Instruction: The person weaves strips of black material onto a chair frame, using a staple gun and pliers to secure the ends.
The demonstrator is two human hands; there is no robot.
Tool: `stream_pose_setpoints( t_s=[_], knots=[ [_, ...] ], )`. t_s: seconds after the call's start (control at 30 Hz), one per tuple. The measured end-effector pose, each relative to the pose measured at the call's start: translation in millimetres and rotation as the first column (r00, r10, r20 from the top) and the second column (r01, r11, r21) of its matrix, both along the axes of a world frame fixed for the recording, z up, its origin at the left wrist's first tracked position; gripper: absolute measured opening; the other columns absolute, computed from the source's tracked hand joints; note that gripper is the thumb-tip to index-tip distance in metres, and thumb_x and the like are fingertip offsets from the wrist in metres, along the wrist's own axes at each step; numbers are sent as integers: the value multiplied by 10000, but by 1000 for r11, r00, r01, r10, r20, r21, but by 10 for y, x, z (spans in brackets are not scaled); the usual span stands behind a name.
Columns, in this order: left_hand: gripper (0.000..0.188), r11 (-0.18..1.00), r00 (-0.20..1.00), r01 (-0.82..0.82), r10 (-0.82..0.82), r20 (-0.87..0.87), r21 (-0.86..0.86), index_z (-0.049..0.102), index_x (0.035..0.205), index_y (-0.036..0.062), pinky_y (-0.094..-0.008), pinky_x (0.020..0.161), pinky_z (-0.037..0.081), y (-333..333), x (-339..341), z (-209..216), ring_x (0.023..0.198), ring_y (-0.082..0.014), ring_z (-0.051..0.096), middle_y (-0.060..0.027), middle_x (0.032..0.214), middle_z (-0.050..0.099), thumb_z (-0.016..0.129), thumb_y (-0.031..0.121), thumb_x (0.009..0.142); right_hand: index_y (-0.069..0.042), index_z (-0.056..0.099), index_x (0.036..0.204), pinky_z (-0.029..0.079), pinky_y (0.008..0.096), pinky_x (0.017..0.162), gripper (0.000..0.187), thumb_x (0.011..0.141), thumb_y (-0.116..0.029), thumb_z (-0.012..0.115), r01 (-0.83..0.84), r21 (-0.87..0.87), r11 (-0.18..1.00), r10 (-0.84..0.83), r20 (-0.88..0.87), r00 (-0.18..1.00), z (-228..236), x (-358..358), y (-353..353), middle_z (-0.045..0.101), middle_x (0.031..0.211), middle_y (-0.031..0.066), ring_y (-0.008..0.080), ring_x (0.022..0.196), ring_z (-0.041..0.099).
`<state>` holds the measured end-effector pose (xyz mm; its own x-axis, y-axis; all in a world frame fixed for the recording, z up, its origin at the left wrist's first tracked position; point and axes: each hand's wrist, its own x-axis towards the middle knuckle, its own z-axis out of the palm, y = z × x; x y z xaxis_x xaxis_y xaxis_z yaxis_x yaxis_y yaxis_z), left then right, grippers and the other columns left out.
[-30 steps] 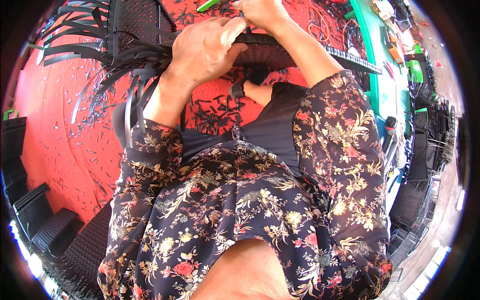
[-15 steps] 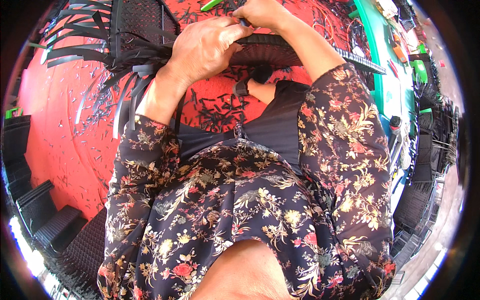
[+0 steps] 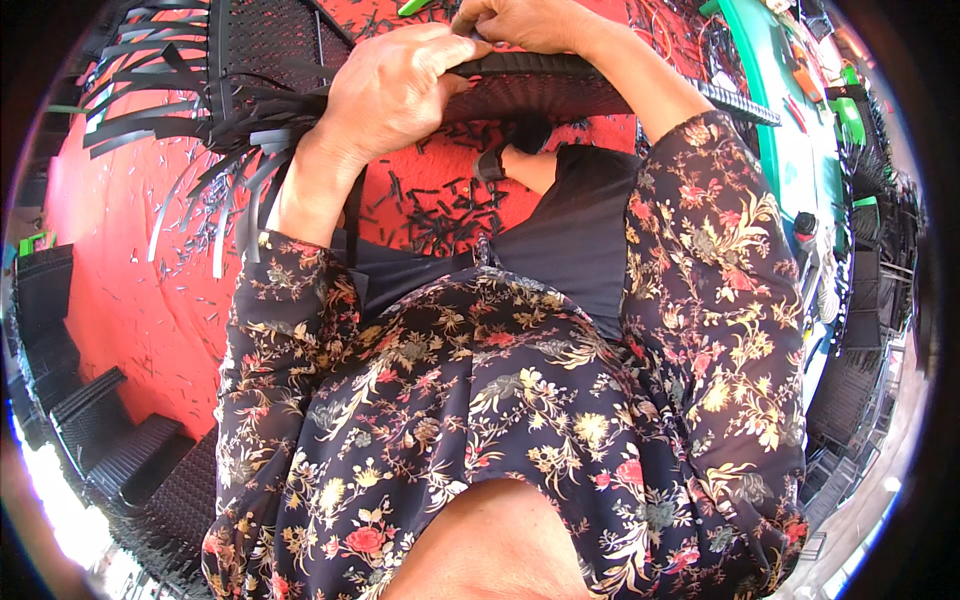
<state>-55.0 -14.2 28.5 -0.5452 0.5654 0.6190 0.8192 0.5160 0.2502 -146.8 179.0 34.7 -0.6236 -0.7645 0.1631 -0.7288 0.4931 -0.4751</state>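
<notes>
A black woven wicker piece (image 3: 560, 90), perhaps part of a seat, stretches across in front of me at the top of the head view. My left hand (image 3: 395, 88) is closed over its rounded upper rim, left of the middle. Close beside the left fingertips, my right hand (image 3: 530, 24) is bent in a pinch at the same rim. What lies between the right fingers is too small and hidden to make out. Loose flat black strips (image 3: 140, 105) fan out from the woven frame's left end, and several dangle beside my left wrist.
Cut black strip scraps (image 3: 440, 215) litter the red floor covering (image 3: 120, 290). A green-edged table (image 3: 750, 60) with tools on it stands at the right. Black woven furniture (image 3: 130, 450) sits at the lower left, and more is stacked at the far right. My foot is below the panel.
Both hands have shifted slightly left in the view, still close together at the rim. My right wrist has turned a little, and the dark item earlier seen between the fingertips no longer shows.
</notes>
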Motion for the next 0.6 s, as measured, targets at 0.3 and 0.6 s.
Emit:
stream_pose_setpoints(
  t_s=[0.3, 0.6],
  knots=[
    [344, 1000, 996, 13, -11, 87, -18, 650, 1025, 16, -341, 716, 496, -42, -31, 111, 799, -320, 624, -145, 839, 617, 633, -56, 689, -51, 721, 777, 510, 372, 725, 170, 710, -121, 582, -272, -1, 962, 216, -605, 767, 50, -33, -41, 686, 812, 115, 295, 780, 650],
    [343, 999, 997, 2, 1, 76, -41, 652, 1031, 24, -364, 734, 492, -65, -23, 124, 820, -333, 621, -156, 846, 623, 639, -35, 694, 39, 683, 783, 509, 306, 586, 152, 717, 25, 547, 264, -238, 935, -133, 454, 881, 104, 9, -136, 666, 697, 96, 180, 660, 638]
  ],
)
